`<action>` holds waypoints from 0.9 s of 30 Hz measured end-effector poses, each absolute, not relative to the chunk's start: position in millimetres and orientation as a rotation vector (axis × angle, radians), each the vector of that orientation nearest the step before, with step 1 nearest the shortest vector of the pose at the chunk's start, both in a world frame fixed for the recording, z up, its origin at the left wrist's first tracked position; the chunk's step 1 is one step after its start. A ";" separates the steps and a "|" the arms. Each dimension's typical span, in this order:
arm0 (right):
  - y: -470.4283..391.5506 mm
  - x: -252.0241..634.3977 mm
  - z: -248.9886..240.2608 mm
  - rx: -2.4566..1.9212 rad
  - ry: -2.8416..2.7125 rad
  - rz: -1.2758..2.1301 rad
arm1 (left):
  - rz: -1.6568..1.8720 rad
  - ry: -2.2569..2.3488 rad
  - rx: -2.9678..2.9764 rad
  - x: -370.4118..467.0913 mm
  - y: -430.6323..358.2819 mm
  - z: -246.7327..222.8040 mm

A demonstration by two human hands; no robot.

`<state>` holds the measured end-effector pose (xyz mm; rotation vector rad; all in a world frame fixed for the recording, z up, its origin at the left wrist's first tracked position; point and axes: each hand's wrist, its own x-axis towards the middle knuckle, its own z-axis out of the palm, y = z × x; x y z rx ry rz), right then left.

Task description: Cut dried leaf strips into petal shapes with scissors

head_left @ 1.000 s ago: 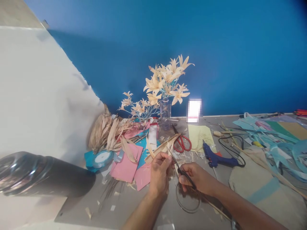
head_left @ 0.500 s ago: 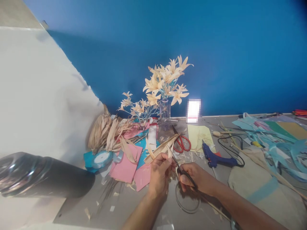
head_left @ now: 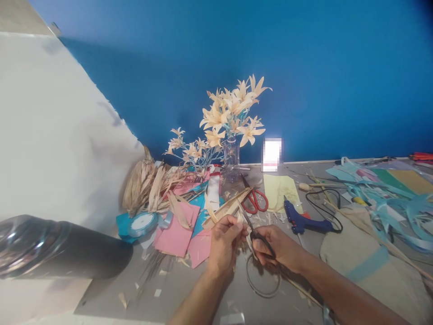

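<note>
Pinched between the fingertips of my left hand (head_left: 223, 240) is a small pale strip of dried husk (head_left: 240, 215). My right hand (head_left: 282, 248) is wrapped round dark-handled scissors (head_left: 267, 244), whose blades point up and left beside the strip. Whether the blades touch the strip I cannot tell. Just below my right hand lies a thin grey ring (head_left: 248, 280). Beyond my fingers are larger dried husk pieces (head_left: 223, 210) and red-handled scissors (head_left: 261, 201) lying on the table.
Husk flowers in a clear bottle (head_left: 232, 158) stand by the blue wall. A blue glue gun (head_left: 307, 220) rests on the right, near blue ribbon (head_left: 394, 216). Left are pink paper (head_left: 177, 232), a ribbon roll (head_left: 142, 224), a husk bundle (head_left: 137, 187) and a dark cylinder (head_left: 84, 248).
The scissors in my right hand have shifted slightly, and their handle sits at a slightly different angle. My left hand keeps its pinch on the strip. The whole view has shifted a little.
</note>
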<state>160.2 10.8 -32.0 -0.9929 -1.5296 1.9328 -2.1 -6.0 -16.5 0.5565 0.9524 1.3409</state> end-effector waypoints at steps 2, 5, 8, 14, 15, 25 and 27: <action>12.5 160.5 -30.4 -0.956 -1.496 1.912 | 1.290 0.954 0.584 -1.6 -6.2 -18.0; 14.4 161.0 -26.9 -0.953 -1.442 1.857 | 1.190 0.959 0.649 -2.0 -6.9 -20.7; 15.4 162.4 -22.8 -1.039 -1.309 1.743 | 1.111 0.984 0.717 -3.9 -7.9 -21.2; 15.1 164.9 -11.9 -1.127 -1.243 1.642 | 1.028 1.070 0.878 -4.9 -10.2 -16.6; 14.9 164.5 -10.2 -1.139 -1.259 1.646 | 1.010 1.077 0.900 -4.5 -10.4 -15.7; 19.9 163.4 -13.3 -1.131 -0.984 1.339 | 1.122 0.659 0.561 -1.9 -8.6 -19.8; 17.7 161.1 -13.4 -1.156 -0.987 1.321 | 1.102 0.690 0.584 3.8 -10.4 -24.4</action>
